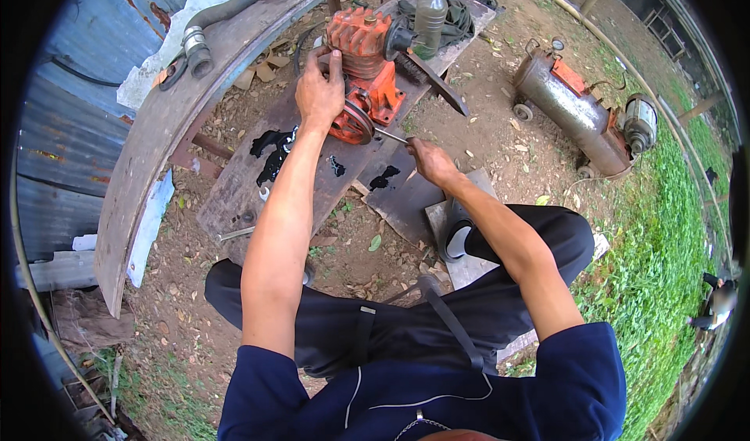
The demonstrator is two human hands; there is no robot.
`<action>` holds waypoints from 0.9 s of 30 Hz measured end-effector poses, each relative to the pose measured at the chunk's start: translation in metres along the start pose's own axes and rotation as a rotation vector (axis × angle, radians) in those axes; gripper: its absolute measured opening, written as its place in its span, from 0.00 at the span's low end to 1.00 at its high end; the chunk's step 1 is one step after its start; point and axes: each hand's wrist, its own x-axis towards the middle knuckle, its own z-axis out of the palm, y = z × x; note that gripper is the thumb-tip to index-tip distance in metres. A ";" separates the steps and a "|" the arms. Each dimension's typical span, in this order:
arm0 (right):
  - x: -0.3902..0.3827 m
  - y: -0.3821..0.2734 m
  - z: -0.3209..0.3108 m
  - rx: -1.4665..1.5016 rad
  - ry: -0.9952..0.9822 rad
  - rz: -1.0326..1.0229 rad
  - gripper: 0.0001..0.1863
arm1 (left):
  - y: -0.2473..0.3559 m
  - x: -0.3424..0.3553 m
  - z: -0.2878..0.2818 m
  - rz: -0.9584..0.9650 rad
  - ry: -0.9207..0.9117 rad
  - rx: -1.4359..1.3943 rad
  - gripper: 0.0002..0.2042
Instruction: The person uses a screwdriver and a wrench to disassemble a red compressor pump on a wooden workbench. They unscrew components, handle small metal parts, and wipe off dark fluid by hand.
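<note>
An orange-red, finned compressor pump (361, 42) stands on a low wooden plank bench in front of me. My left hand (320, 93) grips its left side, thumb up against the finned body and fingers partly hidden. A grooved wheel (354, 122) sits low on the pump's near side, just below that hand. Closed around a slim metal tool (391, 135) is my right hand (430, 162). The tool's far end reaches the pump's lower part beside the wheel; its tip is hidden, so I cannot tell its exact kind.
Behind the pump stands a blue-capped bottle (430, 21); a brush (433, 82) lies beside it. Black oily patches (275, 156) and a wrench (236, 233) are on the planks. A curved wooden bench (160, 148) with a hose (234, 5) is left, a wheeled tank (564, 97) right.
</note>
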 end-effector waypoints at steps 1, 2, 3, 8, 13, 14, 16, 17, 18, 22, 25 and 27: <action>-0.006 -0.001 -0.007 0.000 0.012 0.013 0.09 | 0.000 -0.001 0.000 -0.008 -0.008 -0.013 0.20; -0.009 -0.004 -0.015 -0.024 0.103 -0.045 0.11 | 0.000 -0.001 -0.001 -0.016 -0.014 -0.026 0.20; -0.008 -0.007 -0.025 -0.046 0.132 -0.070 0.11 | 0.001 -0.001 -0.002 -0.024 -0.021 -0.038 0.20; 0.016 -0.033 -0.094 -0.233 0.308 -0.285 0.11 | 0.004 -0.002 -0.002 -0.040 -0.034 -0.010 0.21; 0.038 -0.087 -0.159 -0.546 0.171 -0.297 0.11 | 0.004 -0.002 -0.005 -0.049 -0.028 0.007 0.21; 0.042 -0.097 -0.171 -0.595 0.126 -0.304 0.11 | 0.004 -0.001 -0.005 -0.058 -0.035 0.014 0.21; 0.050 -0.107 -0.182 -0.638 0.062 -0.323 0.12 | 0.006 -0.001 -0.005 -0.081 -0.061 0.020 0.22; 0.055 -0.112 -0.186 -0.685 0.025 -0.333 0.11 | 0.008 -0.001 -0.006 -0.096 -0.080 0.019 0.22; 0.060 -0.118 -0.191 -0.731 -0.012 -0.342 0.10 | 0.010 -0.001 -0.006 -0.110 -0.099 0.019 0.23; 0.071 -0.143 -0.202 -0.815 -0.117 -0.400 0.07 | 0.010 -0.001 -0.007 -0.098 -0.084 0.013 0.23; 0.071 -0.153 -0.198 -0.778 -0.051 -0.460 0.05 | 0.011 -0.001 -0.008 -0.097 -0.079 0.018 0.23; 0.076 -0.157 -0.197 -0.801 -0.109 -0.424 0.05 | 0.012 -0.001 -0.008 -0.107 -0.087 0.021 0.23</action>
